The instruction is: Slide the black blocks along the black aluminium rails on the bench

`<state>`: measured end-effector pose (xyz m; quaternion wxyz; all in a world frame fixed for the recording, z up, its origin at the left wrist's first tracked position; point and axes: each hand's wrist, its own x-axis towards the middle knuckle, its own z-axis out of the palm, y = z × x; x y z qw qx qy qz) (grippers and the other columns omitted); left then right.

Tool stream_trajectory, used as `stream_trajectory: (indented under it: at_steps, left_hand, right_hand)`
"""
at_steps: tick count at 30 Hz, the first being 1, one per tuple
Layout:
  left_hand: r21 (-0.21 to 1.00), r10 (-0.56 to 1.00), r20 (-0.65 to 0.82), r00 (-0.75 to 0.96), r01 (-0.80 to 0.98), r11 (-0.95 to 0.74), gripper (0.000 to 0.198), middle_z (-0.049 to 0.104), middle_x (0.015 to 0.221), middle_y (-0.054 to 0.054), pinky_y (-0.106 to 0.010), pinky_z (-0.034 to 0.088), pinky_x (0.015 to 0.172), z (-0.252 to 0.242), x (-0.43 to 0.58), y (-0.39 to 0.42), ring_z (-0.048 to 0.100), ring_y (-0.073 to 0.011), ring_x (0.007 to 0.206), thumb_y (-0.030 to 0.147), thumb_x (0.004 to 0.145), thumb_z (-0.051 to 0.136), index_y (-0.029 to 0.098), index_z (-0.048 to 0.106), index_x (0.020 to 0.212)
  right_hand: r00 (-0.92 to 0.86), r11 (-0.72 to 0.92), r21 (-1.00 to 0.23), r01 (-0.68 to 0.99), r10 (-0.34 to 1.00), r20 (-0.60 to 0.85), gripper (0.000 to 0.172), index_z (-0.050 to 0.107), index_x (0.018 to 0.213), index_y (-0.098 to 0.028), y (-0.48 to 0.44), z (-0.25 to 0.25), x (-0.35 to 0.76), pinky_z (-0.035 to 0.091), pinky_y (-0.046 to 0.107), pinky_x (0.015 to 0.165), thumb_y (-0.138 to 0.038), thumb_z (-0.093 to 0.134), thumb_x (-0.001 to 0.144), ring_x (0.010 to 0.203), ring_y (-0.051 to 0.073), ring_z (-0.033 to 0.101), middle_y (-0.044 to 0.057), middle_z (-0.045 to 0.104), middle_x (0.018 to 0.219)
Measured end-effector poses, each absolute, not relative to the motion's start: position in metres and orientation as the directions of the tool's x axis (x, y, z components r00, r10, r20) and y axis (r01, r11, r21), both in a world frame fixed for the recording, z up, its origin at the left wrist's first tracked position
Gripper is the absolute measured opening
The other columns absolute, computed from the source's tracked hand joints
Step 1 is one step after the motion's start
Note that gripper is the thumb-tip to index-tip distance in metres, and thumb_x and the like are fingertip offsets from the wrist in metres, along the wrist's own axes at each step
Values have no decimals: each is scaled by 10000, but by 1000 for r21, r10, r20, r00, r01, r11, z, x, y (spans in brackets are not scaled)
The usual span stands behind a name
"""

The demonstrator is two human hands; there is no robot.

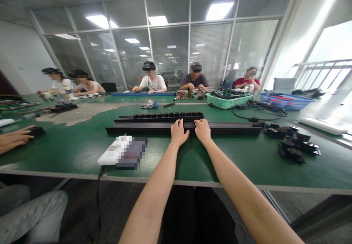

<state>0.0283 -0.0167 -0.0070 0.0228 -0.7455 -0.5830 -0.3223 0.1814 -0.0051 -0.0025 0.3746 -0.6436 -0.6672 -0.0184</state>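
A long black rail (137, 130) lies crosswise on the green table, with a lighter groove along its top. My left hand (179, 133) is on its middle, fingers bent over the top and thumb on the near side. Just to the right, my right hand (202, 130) grips the same rail with curled fingers; whether a small part is under the fingertips is hidden. Directly behind lies a shorter black strip (126, 119) carrying a row of small black socket-like pieces (165, 115).
Loose black socket-like pieces (293, 145) are heaped right of the rail. A white device (114, 151) lies beside a dark, blurred flat object (133, 156) at front left. Behind stand a green basket (229, 101) and a blue basket (286, 102). A neighbour's hand (16, 138) is at left.
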Motion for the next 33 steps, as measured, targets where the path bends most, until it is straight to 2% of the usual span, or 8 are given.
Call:
stream_trajectory:
  at_steps: [17, 20, 25, 33]
  left_hand:
    - [336, 853, 509, 115, 886, -320, 730, 437, 1596, -216, -469, 277, 1244, -7, 29, -16, 414, -343, 1501, 332, 920, 646, 146, 371, 1569]
    - [332, 853, 508, 117, 888, -319, 734, 436, 1597, -217, -460, 278, 1245, -8, 29, -15, 416, -339, 1500, 335, 923, 648, 130, 369, 1570]
    - [328, 854, 507, 116, 890, -316, 740, 428, 1603, -216, -453, 273, 1253, -8, 29, -15, 410, -335, 1504, 332, 926, 655, 118, 367, 1573]
    - [327, 864, 491, 113, 895, -303, 746, 416, 1613, -231, -448, 261, 1260, -6, 29, -17, 389, -337, 1518, 332, 937, 647, 88, 359, 1580]
  right_hand:
    - [140, 133, -463, 876, 850, 508, 450, 741, 1297, -217, -7, -1, 183, 503, 390, 1027, -148, 403, 1007, 1304, 296, 519, 153, 633, 1329]
    - [136, 131, -453, 882, 850, 509, 451, 745, 1296, -217, -6, -1, 183, 482, 390, 1064, -141, 409, 1005, 1309, 290, 517, 149, 638, 1318]
    - [121, 141, -427, 893, 839, 530, 465, 751, 1293, -206, -4, -2, 184, 372, 407, 1194, -103, 417, 986, 1288, 273, 537, 143, 658, 1282]
    - [140, 127, -445, 887, 843, 519, 458, 748, 1300, -213, -4, -2, 184, 392, 426, 1175, -119, 420, 995, 1311, 283, 531, 148, 655, 1304]
